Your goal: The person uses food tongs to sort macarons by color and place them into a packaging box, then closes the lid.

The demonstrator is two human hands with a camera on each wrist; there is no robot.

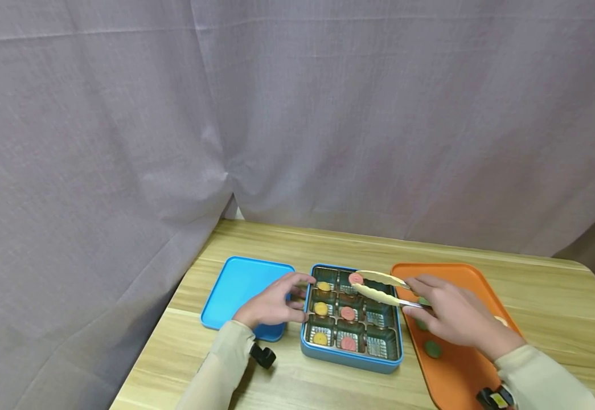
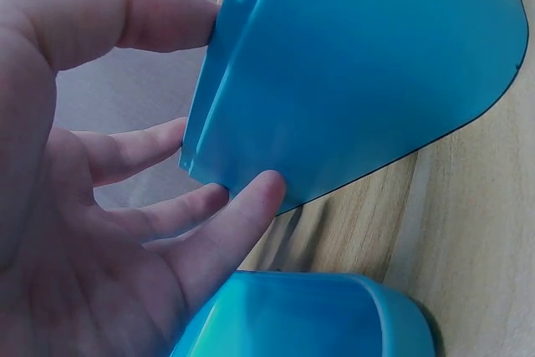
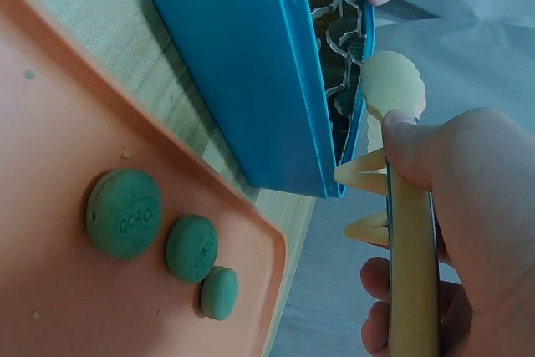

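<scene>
A blue box [image 1: 348, 362] holds a divided insert with rows of compartments. Yellow cookies [image 1: 320, 339] sit in its left column and pink cookies [image 1: 348, 343] in the middle one. My right hand [image 1: 456, 310] grips metal tongs with scalloped, pale yellow tips [image 1: 377, 294]. Between those tips, at the far middle compartment, is another pink cookie [image 1: 356, 278]. My left hand [image 1: 277, 302] touches the box's left rim with spread, relaxed fingers; its fingertips [image 2: 269, 190] lie against the blue side wall. In the right wrist view, the tongs [image 3: 411, 282] reach over the box's edge.
An orange tray [image 1: 446, 376] lies right of the box, partly under my right arm. Green cookies [image 3: 124, 213] rest on it, and a cream-coloured piece [image 1: 502, 320] shows at its right edge. A flat blue lid [image 1: 248, 282] is left of the box. Grey curtain [image 1: 328, 114] hangs behind the table.
</scene>
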